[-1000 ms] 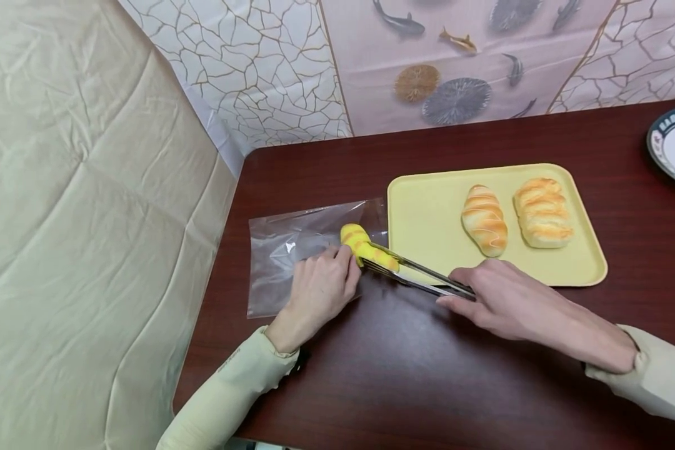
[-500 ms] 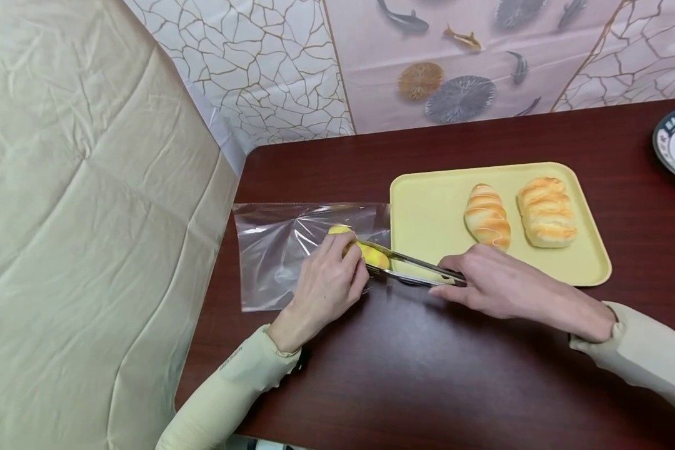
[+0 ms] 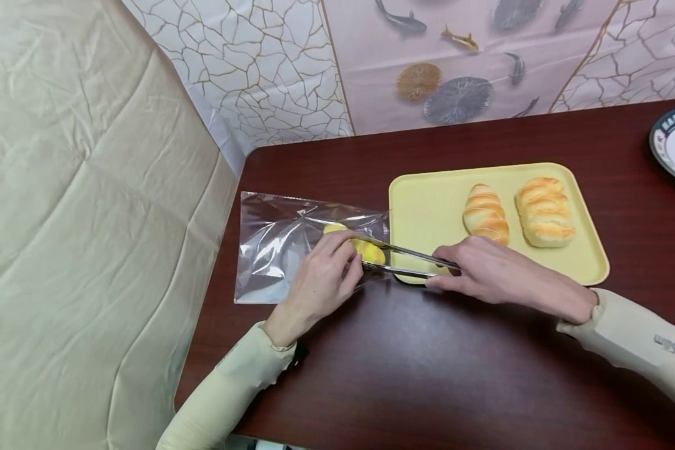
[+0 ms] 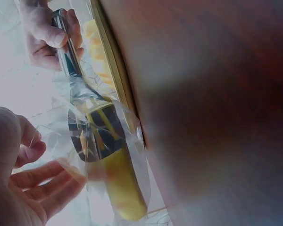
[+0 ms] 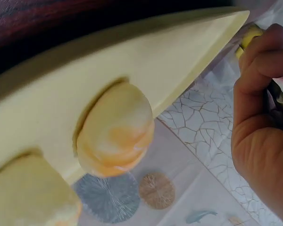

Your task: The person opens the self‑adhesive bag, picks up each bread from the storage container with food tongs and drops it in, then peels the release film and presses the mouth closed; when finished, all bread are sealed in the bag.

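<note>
My left hand (image 3: 320,275) pinches the edge of a clear plastic bag (image 3: 267,250) near its mouth, left of the tray. Inside the bag lies a yellow bread roll (image 3: 372,252), partly covered by the left fingers in the head view. My right hand (image 3: 475,269) grips metal tongs (image 3: 410,252) by the handle end. In the left wrist view, the broad ends of the tongs are within the bag film around one end of the bread roll (image 4: 125,188). The right wrist view has the right hand (image 5: 257,103) curled at its edge.
A yellow tray (image 3: 422,206) bears an oval bread roll (image 3: 485,215) and a blocky, ridged bread (image 3: 545,212). A dark-rimmed plate (image 3: 658,147) stands at the far right of the dark table (image 3: 416,375). Patterned cloth (image 3: 270,69) hangs behind it.
The tongs and bread roll have moved left, deeper into the bag, with the right hand following. The left hand has moved over the bag's mouth, and the bag has shifted and puffed up.
</note>
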